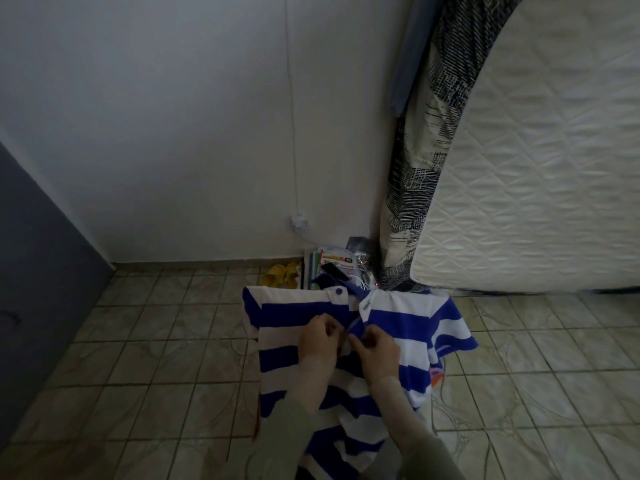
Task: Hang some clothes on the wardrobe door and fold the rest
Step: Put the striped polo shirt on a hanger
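A blue and white striped polo shirt [287, 344] is held up in front of me over the tiled floor, collar at the top with a blue button showing. My left hand [320, 336] pinches the left edge of the front placket. Beside it, my right hand [375, 346] pinches the right edge of the same placket. Both hands meet at the chest of the shirt, fingers curled on the fabric. The shirt's lower part hangs down past my forearms.
A quilted white mattress [540, 174] leans against the wall at the right, with a black and white patterned cloth [415, 161] beside it. Yellow slippers [281, 274] and a pile of books and packets [332, 265] lie by the wall. A grey panel [41, 278] stands at the left.
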Available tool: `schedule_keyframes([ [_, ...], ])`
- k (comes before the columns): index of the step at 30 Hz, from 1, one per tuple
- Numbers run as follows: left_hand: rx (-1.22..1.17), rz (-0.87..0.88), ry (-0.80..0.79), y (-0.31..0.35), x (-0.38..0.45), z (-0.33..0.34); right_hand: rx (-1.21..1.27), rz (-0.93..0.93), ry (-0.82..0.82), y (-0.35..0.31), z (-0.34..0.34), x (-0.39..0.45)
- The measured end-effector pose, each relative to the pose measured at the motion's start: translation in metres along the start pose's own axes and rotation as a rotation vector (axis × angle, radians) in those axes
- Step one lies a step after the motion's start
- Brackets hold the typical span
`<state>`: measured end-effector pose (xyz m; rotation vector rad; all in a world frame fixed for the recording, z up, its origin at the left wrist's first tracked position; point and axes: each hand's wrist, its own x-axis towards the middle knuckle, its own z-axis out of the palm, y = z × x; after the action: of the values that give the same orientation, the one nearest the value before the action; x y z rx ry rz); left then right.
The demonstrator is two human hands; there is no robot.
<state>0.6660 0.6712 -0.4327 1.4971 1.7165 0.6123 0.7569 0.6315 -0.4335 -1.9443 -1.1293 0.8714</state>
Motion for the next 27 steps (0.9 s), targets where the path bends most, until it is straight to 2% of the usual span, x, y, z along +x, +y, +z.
schedule_keyframes([
  [5, -0.112, -0.025, -0.093, -0.005, -0.003, -0.005, 0.040, 0.010, 0.015, -0.003, 0.003, -0.001],
  [13, -0.253, -0.031, -0.086, -0.006, -0.015, -0.009, 0.095, 0.072, 0.072, -0.006, 0.006, -0.005],
  [20, -0.274, -0.011, -0.091, -0.005, -0.019, -0.009, -0.036, 0.089, 0.138, -0.008, 0.008, -0.006],
  [24, -0.250, -0.004, -0.076, -0.006, -0.021, -0.008, -0.192, 0.145, 0.246, -0.011, 0.009, -0.009],
  [27, -0.263, -0.017, -0.073, -0.006, -0.021, -0.006, -0.155, 0.147, 0.213, -0.010, 0.012, -0.009],
])
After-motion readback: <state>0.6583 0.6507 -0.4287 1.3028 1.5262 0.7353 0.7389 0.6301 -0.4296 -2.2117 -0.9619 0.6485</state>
